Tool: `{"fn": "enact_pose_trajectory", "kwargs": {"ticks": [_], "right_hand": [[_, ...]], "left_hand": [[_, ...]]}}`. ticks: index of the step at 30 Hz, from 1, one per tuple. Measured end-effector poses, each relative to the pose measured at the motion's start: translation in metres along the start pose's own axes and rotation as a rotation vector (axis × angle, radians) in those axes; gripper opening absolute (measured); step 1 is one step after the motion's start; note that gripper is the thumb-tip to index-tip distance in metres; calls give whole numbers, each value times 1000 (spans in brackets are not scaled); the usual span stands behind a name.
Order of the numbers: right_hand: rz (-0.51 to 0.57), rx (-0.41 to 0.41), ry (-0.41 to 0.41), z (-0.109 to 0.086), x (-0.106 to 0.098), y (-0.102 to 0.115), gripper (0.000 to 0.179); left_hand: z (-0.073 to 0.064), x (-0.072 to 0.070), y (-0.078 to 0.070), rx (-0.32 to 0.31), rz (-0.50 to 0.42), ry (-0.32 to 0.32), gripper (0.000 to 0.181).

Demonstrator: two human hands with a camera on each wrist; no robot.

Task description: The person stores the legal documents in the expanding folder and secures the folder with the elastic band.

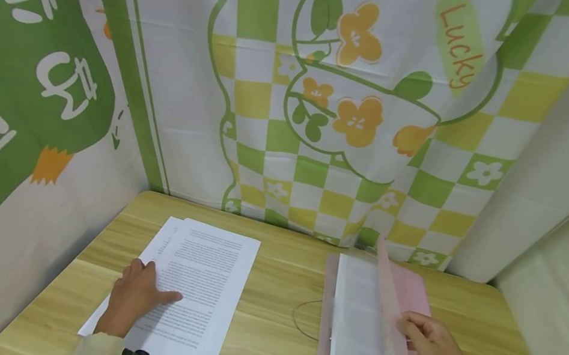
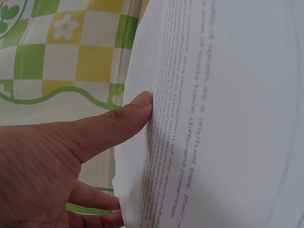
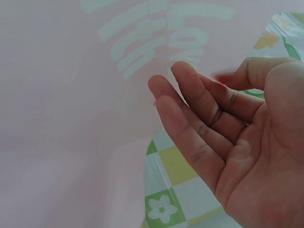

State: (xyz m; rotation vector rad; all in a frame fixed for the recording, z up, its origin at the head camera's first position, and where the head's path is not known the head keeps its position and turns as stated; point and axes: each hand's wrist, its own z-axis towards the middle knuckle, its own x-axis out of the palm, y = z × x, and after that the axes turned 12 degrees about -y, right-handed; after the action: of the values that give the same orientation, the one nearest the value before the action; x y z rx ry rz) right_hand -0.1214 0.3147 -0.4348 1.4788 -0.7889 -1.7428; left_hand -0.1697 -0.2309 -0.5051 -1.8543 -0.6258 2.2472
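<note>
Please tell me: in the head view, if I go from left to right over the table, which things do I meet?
Printed sheets → thin looped cord → white papers → right hand.

"Lucky" on curtain (image 1: 357,90), "different meanings" on pg (image 2: 175,118), "Lo" on pink fldr (image 3: 85,118).

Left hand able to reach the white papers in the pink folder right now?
Probably yes: the pink cover stands raised, leaving the white papers open toward the left hand, with mostly table and a thin cord between. It must leave the printed pages first.
</note>
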Motion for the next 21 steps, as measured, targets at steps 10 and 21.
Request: {"fn": "enact_pose_trajectory", "kwargs": {"ticks": [10, 21], "right_hand": [[5, -21, -4, 1, 1, -1, 30], [20, -8, 10, 1, 1, -1, 30]], "left_hand": [[6, -2, -4, -36, -18, 46, 98], [8, 0, -3, -55, -70, 48, 113]]}}
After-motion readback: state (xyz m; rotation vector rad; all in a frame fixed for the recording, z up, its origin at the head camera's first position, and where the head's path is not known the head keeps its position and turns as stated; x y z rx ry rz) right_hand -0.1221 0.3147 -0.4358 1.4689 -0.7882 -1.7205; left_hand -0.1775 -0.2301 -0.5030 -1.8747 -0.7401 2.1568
